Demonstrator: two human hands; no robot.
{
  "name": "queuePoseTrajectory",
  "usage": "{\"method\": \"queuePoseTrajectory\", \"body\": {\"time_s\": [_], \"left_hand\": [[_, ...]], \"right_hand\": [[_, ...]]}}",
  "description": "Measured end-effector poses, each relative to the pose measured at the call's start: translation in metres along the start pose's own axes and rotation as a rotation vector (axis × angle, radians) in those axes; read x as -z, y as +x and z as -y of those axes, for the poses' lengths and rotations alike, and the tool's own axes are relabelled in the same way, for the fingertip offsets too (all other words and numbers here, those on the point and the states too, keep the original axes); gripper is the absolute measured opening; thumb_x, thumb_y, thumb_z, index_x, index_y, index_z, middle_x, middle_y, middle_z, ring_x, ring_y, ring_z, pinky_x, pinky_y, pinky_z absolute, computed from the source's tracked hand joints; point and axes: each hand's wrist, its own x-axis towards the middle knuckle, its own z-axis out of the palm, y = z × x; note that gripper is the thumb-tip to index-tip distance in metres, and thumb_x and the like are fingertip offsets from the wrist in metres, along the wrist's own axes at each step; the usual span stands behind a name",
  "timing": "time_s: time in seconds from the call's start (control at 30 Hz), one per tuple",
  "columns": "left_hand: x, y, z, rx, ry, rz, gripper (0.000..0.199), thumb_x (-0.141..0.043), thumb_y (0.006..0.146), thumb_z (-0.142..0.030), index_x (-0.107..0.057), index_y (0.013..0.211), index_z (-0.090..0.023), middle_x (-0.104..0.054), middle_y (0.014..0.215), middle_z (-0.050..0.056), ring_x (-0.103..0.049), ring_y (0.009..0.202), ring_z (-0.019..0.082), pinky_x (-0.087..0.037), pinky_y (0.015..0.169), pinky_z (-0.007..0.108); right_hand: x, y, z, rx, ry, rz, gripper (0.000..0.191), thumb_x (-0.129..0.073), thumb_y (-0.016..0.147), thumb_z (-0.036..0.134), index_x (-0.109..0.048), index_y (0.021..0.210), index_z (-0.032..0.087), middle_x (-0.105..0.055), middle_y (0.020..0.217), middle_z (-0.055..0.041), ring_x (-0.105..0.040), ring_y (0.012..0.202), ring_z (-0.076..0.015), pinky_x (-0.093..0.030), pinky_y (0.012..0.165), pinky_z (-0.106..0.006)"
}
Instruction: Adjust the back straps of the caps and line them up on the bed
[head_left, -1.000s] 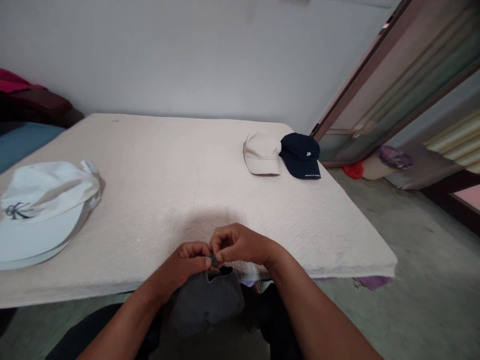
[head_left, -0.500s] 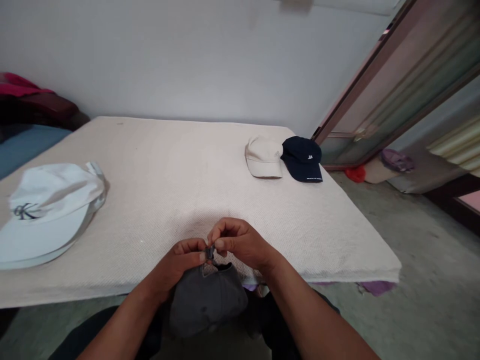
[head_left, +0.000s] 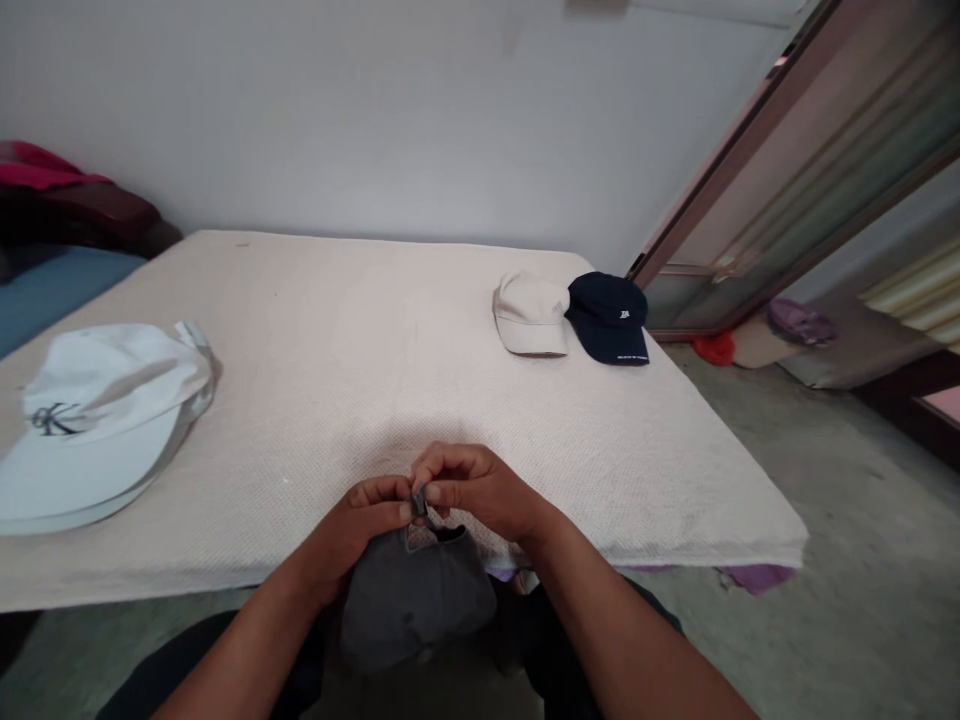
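Observation:
A dark grey cap (head_left: pixel 412 605) hangs below my hands at the bed's front edge, its back opening turned up toward me. Its adjustment strap (head_left: pixel 418 500), with what looks like a small buckle, is pinched between both hands. My left hand (head_left: pixel 373 510) grips the strap's left side between thumb and fingers. From the right, my right hand (head_left: pixel 472 490) pinches the strap's end, its fingers close against the left fingertips. The exact hold on the buckle is partly hidden by the fingers.
White caps (head_left: pixel 112 410), apparently stacked, lie at the left of the cloth-covered bed (head_left: pixel 337 330). At the back right, a beige cap (head_left: pixel 531 315) touches a navy cap (head_left: pixel 609 318). A wall stands behind; a framed glass door (head_left: pixel 750 200) is at the right.
My right hand has lowered slightly and drawn closer to the left fingertips at the strap. The grey cap stays nearly in place; the whole view has shifted a little.

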Motion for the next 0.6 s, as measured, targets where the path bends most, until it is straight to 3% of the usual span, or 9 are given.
{"method": "queuePoseTrajectory", "body": {"time_s": [0.13,0.23,0.33,0.6], "left_hand": [[-0.0011,0.0012,-0.0015,-0.002,0.005,-0.022,0.012,-0.074,0.068,-0.024,-0.071,0.075,-0.015,-0.071,0.069,0.002,-0.058,0.057,0.009,-0.042,0.058,0.019],[-0.0022,-0.0006,-0.0037,-0.001,-0.015,-0.045,0.012,-0.075,0.067,-0.024,-0.068,0.069,-0.015,-0.065,0.058,-0.001,-0.051,0.049,0.007,-0.037,0.051,0.017],[-0.0026,-0.0033,-0.0053,-0.010,0.002,-0.047,0.017,-0.076,0.066,-0.026,-0.064,0.062,-0.015,-0.062,0.055,-0.002,-0.049,0.048,0.006,-0.034,0.048,0.017],[0.0025,-0.0031,-0.0014,-0.002,0.135,-0.041,0.015,-0.075,0.068,-0.027,-0.064,0.067,-0.016,-0.062,0.060,-0.004,-0.049,0.050,0.006,-0.033,0.050,0.017]], "right_hand": [[-0.0051,-0.0001,-0.0015,0.075,0.132,-0.080,0.014,-0.071,0.077,0.028,-0.066,0.083,0.016,-0.063,0.081,-0.0024,-0.049,0.061,-0.0087,-0.037,0.057,-0.023],[-0.0054,-0.0007,-0.0007,0.071,0.218,-0.148,0.018,-0.073,0.075,0.032,-0.065,0.080,0.016,-0.062,0.075,-0.0008,-0.048,0.058,-0.0080,-0.036,0.055,-0.022],[-0.0030,-0.0018,-0.0001,0.054,0.140,-0.123,0.017,-0.073,0.076,0.029,-0.065,0.079,0.015,-0.058,0.066,0.0015,-0.049,0.057,-0.0080,-0.038,0.056,-0.022],[0.0008,-0.0032,0.0003,-0.069,-0.086,-0.108,0.013,-0.072,0.072,0.021,-0.062,0.078,0.015,-0.055,0.063,0.0035,-0.047,0.054,-0.0073,-0.038,0.051,-0.021]]}}
